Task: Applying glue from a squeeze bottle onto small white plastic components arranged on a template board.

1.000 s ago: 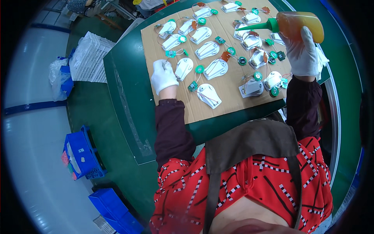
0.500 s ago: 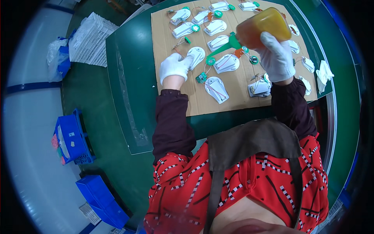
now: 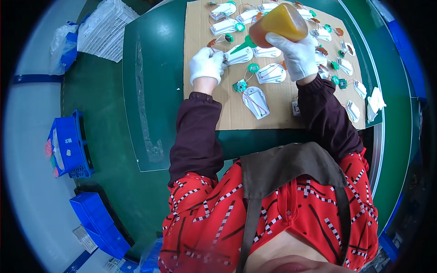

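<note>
My right hand [image 3: 298, 57], in a white glove, grips a squeeze bottle [image 3: 280, 25] of amber liquid, tilted with its green nozzle pointing down to the left. The nozzle tip is over or touching a white plastic housing [image 3: 239, 55]; I cannot tell which. At that housing's left end, my gloved left hand [image 3: 207, 66] has its fingers closed on the edge. Just beyond the left hand lie a small dark round part and an orange piece [image 3: 211, 42] on wires. Nearer to me, another white housing [image 3: 256, 102] is wired to a green circuit board [image 3: 239, 86] and a green disc [image 3: 253, 68].
Several more wired white housings [image 3: 271, 73] cover the cardboard sheet [image 3: 282, 119] on the green table [image 3: 152, 91]. A crumpled white glove or cloth [image 3: 376, 101] lies at the right edge. Left of the table stand a white crate [image 3: 102, 38] and blue bins [image 3: 98, 223].
The bottle and my right hand have moved left, bringing the nozzle to the housing at my left hand. That housing has turned from upright to sideways. The view has shifted slightly.
</note>
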